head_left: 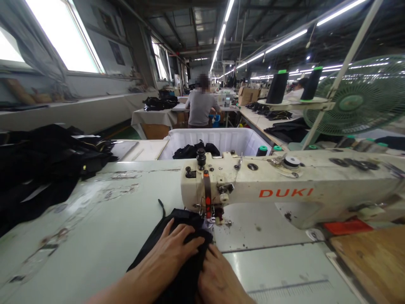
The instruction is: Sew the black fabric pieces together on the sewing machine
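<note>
Black cloth lies on the pale table under the needle end of a sewing machine. My left hand rests flat on the cloth with its fingers spread, just in front of the presser foot. Beside it, my right hand pinches the cloth's right edge between closed fingers. The cloth's far edge reaches the presser foot, and a thin black strip sticks out at its upper left.
A pile of black cloth covers the table's left side. Behind the machine stands a white bin holding black pieces. Thread cones and a green fan are at the right. A person sits farther back.
</note>
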The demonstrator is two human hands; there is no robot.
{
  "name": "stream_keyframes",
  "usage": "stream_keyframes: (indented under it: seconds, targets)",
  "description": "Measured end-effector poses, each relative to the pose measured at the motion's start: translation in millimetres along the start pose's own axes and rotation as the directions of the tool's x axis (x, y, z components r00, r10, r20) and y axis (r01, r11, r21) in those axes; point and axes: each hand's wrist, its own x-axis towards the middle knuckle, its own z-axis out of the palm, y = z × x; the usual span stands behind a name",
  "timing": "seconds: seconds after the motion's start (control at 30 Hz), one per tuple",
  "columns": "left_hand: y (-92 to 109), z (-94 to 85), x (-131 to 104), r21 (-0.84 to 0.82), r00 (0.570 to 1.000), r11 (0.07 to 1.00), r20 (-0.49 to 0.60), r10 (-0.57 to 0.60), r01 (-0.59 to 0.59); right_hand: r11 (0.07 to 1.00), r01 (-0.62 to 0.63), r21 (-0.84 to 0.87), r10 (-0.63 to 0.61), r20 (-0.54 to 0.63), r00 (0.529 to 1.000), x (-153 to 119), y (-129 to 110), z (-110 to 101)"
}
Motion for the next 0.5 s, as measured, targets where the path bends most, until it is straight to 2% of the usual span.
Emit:
stream_keyframes:
  seconds: [0.13, 0.2, 0.33, 0.4, 0.5]
  targets:
    - [0, -14.7, 26, -0.149, 0.999, 0.988, -0.018, 0.037, -0.039, 0.999, 0.037, 0.027, -0.035, -0.077, 0.996, 5, 1, -12]
    - [-5, -16.3, 34, -0.190, 0.998, 0.979, -0.009, 0.069, -0.070, 0.998, 0.062, 0.025, -0.058, -0.137, 0.989, 8, -2, -15]
    - [-13, -15.4, 43, -0.241, 0.987, 0.960, 0.041, 0.155, -0.141, 0.999, 0.038, 0.036, -0.029, -0.225, 0.974, 13, -7, -20]
    - [-13, -15.2, 44, -0.264, 0.984, 0.953, 0.050, 0.170, -0.151, 0.998, 0.035, 0.043, -0.024, -0.233, 0.972, 14, -7, -23]
    - [-13, -14.4, 43, -0.291, 0.989, 0.948, 0.043, 0.145, -0.126, 0.998, 0.033, 0.046, -0.025, -0.171, 0.985, 15, -6, -26]
